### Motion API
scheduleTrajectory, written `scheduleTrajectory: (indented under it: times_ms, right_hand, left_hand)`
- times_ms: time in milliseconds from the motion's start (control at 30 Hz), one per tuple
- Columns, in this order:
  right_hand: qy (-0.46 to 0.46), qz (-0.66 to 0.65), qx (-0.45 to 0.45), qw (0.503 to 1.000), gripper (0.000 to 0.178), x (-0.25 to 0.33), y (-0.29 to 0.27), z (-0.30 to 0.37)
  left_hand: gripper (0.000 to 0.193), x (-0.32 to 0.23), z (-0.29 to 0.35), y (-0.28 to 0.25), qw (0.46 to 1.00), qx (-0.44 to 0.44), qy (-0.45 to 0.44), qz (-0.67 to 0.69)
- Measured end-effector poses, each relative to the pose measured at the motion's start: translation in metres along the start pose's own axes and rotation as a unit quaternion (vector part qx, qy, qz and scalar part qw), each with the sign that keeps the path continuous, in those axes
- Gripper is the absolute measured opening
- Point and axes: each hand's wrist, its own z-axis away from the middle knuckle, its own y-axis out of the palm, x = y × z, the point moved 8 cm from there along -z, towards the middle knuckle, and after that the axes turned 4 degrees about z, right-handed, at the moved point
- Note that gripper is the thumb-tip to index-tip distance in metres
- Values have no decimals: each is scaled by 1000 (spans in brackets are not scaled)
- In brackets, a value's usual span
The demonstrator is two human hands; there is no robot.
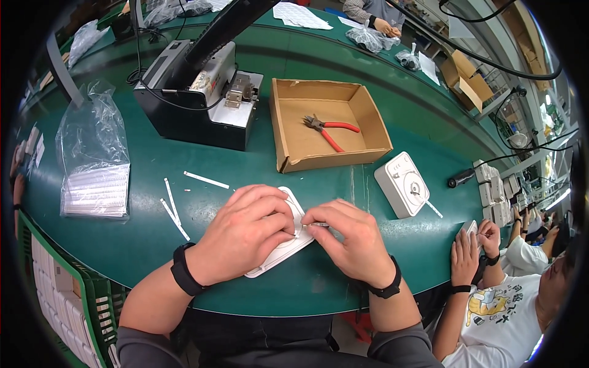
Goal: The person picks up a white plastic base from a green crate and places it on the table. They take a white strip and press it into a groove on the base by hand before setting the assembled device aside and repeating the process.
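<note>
A white plastic housing with rounded corners (283,256) lies on the green table in front of me, partly covered by my hands. My left hand (245,224) rests over it with curled fingers, holding it, thumb and fingertips near its middle. My right hand (351,236) is closed in a pinch at the housing's right side. A small thin piece shows at its fingertips, too hidden to name. To the right stands a similar white housing (397,190) with a round coil-like recess and a white strip sticking out.
Loose white strips (206,180) lie left of my hands, near a clear plastic bag of strips (95,190). Behind are a black machine (199,116) and a cardboard box (288,161) holding red-handled cutters (331,127). A green crate (101,316) stands lower left; a co-worker's hands (469,251) work at right.
</note>
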Motion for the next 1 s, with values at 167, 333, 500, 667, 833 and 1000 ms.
scheduleTrajectory:
  times_ms: [167, 333, 500, 667, 833, 1000]
  right_hand:
    - [-5, 15, 21, 1000, 14, 3, 3, 0]
    - [-6, 27, 27, 999, 15, 3, 7, 2]
    - [13, 30, 22, 999, 14, -1, 7, 5]
    - [26, 54, 15, 998, 15, -2, 6, 5]
    - [-7, 67, -13, 998, 16, 2, 4, 3]
    - [-20, 61, -7, 998, 17, 5, 5, 3]
  left_hand:
    - [10, 6, 0, 2, 998, 21, -47, 23]
    - [10, 8, 0, 3, 998, 33, -55, 24]
    - [9, 8, -1, 4, 997, 36, -60, 26]
    - [9, 9, 0, 4, 997, 37, -67, 29]
    - [9, 10, 0, 3, 996, 32, -67, 38]
    - [10, 9, 0, 2, 997, 24, -58, 38]
